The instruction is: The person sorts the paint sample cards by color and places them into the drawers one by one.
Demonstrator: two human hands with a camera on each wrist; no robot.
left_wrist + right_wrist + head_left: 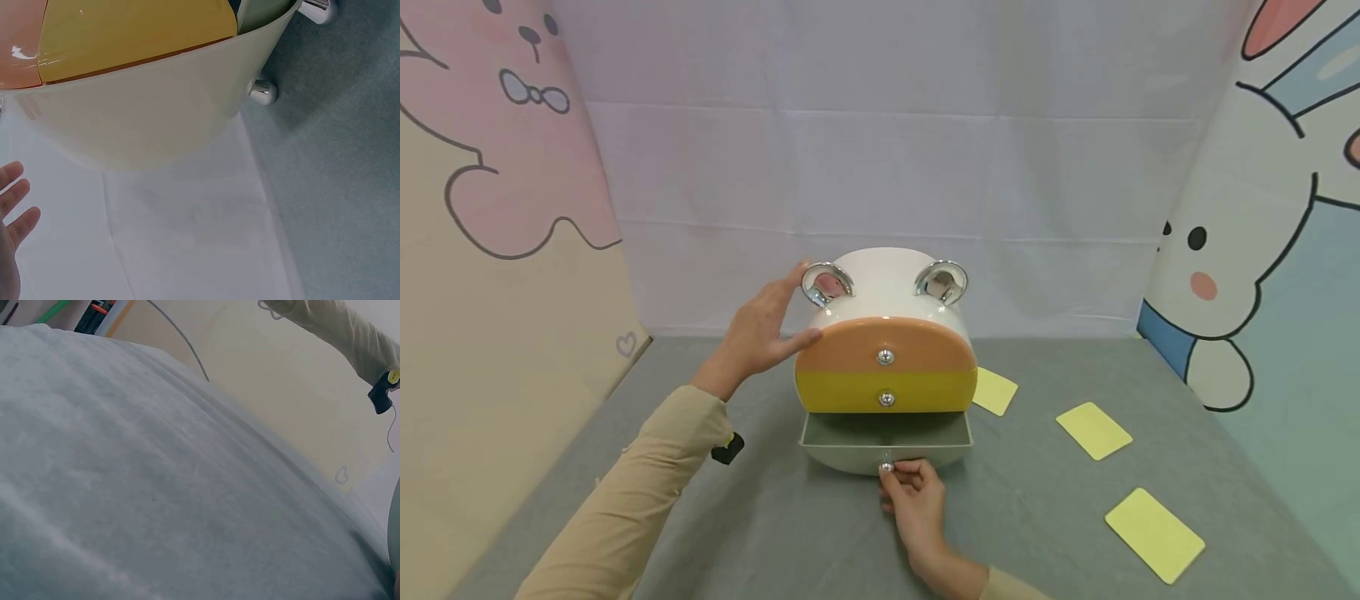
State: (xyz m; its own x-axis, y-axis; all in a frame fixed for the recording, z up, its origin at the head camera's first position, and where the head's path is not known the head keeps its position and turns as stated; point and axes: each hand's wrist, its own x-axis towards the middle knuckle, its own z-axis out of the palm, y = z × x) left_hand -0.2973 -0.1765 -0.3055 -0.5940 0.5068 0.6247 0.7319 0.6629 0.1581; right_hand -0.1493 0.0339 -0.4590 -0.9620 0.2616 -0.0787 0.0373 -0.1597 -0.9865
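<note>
A small drawer cabinet [887,287] with a rounded white body and two silver ear-like rings stands on the table. Its orange upper drawer [842,346] and yellow middle drawer [842,390] are closed. The pale green bottom drawer [835,457] is pulled out, and its visible inside holds nothing. My right hand [919,508] pinches that drawer's silver knob [887,467] between thumb and fingers. At the cabinet's left side, my left hand [754,335] has its fingers extended, thumb at the orange drawer's edge. In the left wrist view, the cabinet's white side [150,125] appears beside the spread fingers [24,226].
Several yellow cards lie on the grey table to the right, one [994,392] close beside the cabinet and another [1155,535] nearer the front. A white cloth [880,175] hangs behind. Cartoon-printed panels [1225,275] stand at both sides.
</note>
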